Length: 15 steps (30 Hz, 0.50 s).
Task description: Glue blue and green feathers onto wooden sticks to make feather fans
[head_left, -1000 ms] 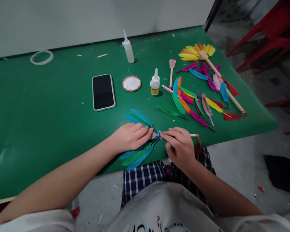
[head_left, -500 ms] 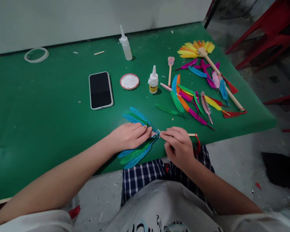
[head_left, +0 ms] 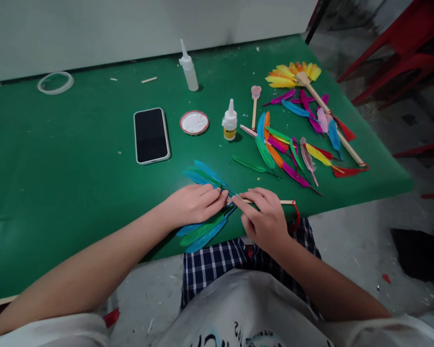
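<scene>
Blue feathers fan left off the sideways stick; my left fingers pinch them, my right fingers touch stems, grip hidden.

Pale shirt shows black lettering on its front; short white sleeves either side of shirt; navy-and-white plaid bottoms below shirt.

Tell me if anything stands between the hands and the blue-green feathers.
Nothing visible does: the left hand lies over the feathers, and the right hand is at their inner ends. The phone lies farther back.
</scene>
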{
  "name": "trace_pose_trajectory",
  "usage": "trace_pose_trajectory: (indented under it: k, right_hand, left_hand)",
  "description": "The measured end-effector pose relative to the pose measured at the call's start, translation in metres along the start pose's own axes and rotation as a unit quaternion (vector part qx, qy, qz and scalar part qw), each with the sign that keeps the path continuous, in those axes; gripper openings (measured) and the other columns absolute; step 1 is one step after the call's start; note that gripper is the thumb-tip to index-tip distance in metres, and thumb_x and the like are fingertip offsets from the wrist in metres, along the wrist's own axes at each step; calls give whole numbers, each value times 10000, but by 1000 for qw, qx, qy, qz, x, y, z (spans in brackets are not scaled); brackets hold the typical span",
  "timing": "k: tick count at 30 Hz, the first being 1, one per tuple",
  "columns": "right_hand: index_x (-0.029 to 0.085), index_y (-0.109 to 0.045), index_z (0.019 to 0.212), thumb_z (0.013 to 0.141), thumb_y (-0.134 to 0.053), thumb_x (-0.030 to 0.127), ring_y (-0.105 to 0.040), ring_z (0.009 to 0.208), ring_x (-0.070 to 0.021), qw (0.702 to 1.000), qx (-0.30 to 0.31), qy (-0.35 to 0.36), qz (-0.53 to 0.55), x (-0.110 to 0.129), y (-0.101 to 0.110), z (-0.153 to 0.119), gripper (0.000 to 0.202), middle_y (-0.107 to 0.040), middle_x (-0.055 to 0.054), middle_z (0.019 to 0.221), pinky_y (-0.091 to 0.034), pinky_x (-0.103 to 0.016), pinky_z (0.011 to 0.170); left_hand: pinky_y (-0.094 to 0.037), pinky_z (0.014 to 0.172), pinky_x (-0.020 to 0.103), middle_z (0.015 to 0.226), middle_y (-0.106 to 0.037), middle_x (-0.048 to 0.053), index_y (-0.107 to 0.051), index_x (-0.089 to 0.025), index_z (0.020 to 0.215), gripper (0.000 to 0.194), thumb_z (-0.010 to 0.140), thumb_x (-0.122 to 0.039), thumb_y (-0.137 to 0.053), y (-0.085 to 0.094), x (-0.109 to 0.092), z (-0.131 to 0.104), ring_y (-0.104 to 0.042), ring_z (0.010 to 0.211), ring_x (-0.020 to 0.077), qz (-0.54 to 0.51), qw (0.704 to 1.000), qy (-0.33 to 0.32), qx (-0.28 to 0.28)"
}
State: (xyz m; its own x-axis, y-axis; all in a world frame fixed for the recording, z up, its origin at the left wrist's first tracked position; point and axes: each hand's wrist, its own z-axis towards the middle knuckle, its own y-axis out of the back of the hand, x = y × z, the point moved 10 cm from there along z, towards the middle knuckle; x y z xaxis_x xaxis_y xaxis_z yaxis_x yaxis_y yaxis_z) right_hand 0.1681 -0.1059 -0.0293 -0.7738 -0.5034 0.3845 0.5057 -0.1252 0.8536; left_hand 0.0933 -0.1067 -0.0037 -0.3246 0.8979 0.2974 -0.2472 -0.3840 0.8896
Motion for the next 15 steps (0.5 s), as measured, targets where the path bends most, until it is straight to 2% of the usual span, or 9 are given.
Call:
trace_pose_trajectory:
  k: [15]
  right_hand:
    - [209, -651, 947, 772, -478, 155, -497, 960, -227, 997, -21, 12, -68, 10, 8, 12, 252, -644, -35, 960, -386, -398, 830]
  left_hand:
    - [-424, 527, 223, 767, -611, 39, -564, -133, 971, 168, 851, -207, -473, -5, 3, 0, -534, 634, 115, -7, 1000, 17, 22]
